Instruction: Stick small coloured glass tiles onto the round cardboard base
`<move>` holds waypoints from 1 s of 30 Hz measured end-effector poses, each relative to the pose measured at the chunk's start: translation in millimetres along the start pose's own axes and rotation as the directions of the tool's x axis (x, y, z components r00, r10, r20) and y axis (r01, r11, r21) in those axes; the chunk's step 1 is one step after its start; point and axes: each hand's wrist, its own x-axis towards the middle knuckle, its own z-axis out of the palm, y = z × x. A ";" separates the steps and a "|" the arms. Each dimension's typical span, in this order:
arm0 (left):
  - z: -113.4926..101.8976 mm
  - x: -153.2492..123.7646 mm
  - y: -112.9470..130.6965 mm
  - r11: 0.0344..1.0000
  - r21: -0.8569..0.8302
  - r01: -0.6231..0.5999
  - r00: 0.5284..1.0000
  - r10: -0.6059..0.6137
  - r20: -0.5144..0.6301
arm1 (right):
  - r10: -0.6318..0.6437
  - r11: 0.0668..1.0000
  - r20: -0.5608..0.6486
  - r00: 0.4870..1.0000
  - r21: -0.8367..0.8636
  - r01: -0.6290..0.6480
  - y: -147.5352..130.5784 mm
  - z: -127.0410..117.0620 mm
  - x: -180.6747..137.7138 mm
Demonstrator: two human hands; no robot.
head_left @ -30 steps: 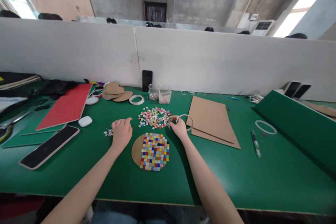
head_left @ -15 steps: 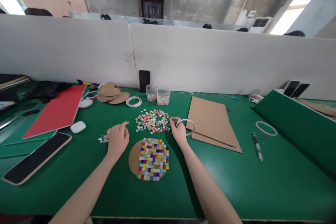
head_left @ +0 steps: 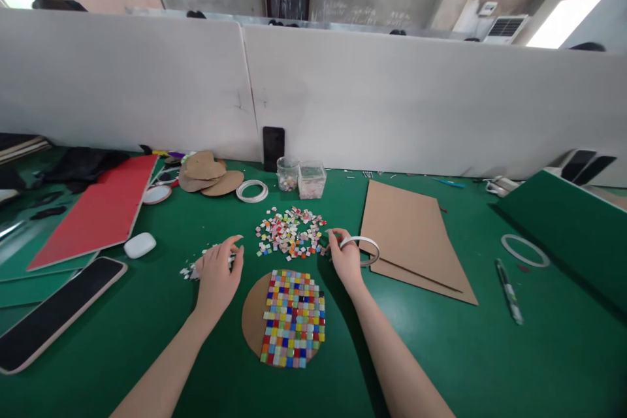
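Note:
A round cardboard disc [head_left: 253, 313] lies near the front of the green table, mostly covered by a grid of coloured mosaic tiles [head_left: 294, 317]. Behind it sits a loose pile of small coloured tiles [head_left: 290, 238]. My right hand [head_left: 345, 258] rests at the pile's right edge, its fingers closed on a white tape ring [head_left: 365, 249]. My left hand [head_left: 216, 274] lies to the left of the disc, fingers curled and pinched beside a small heap of white scraps [head_left: 192, 269]; what it holds, if anything, I cannot make out.
Brown cardboard sheets [head_left: 416, 241] lie to the right, a pen [head_left: 509, 290] and another white ring [head_left: 525, 249] beyond them. Two small clear tubs [head_left: 300, 177], a tape ring [head_left: 252, 191] and cardboard cut-outs [head_left: 208, 173] stand at the back. A red board [head_left: 98, 209], earbud case [head_left: 140, 245] and phone [head_left: 49, 317] lie left.
The view has tilted down a little, so everything sits lower in frame. Both hands keep their places beside the tile pile, with only small finger movements.

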 end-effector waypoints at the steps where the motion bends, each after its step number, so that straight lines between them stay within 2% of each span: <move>1: -0.3 -0.9 0.9 1.000 -0.010 -0.003 1.000 0.003 0.003 | 0.002 1.000 0.003 1.000 0.003 -0.002 0.0 0.2 0.1; 6: -1.7 -3.9 2.8 0.999 -0.035 0.017 1.000 -0.018 -0.008 | 0.016 1.000 -0.002 1.000 0.012 -0.016 -0.6 -0.6 -1.3; 9: -1.2 -4.7 4.0 0.998 -0.055 -0.014 1.000 0.014 0.001 | 0.025 1.000 0.004 1.000 0.015 -0.025 -0.2 -1.8 -3.1; 14: 3.8 -4.1 11.6 0.981 -0.158 -0.113 0.984 0.133 0.120 | 0.023 1.000 0.031 0.999 0.012 -0.024 1.9 -2.7 -3.1; 18: 8.5 -0.1 17.9 0.966 -0.153 -0.206 0.939 0.240 0.247 | 0.030 1.000 0.039 0.999 -0.004 -0.029 1.6 -2.8 -2.9; 25: 9.9 9.6 19.5 0.981 -0.109 -0.159 0.929 0.186 0.321 | 0.022 0.999 0.027 0.999 -0.033 -0.021 -1.6 -1.3 -3.8; 30: 12.6 18.7 21.1 0.965 -0.048 -0.259 0.890 0.258 0.376 | 0.018 0.998 0.026 1.000 -0.053 -0.017 -0.2 -2.0 -3.2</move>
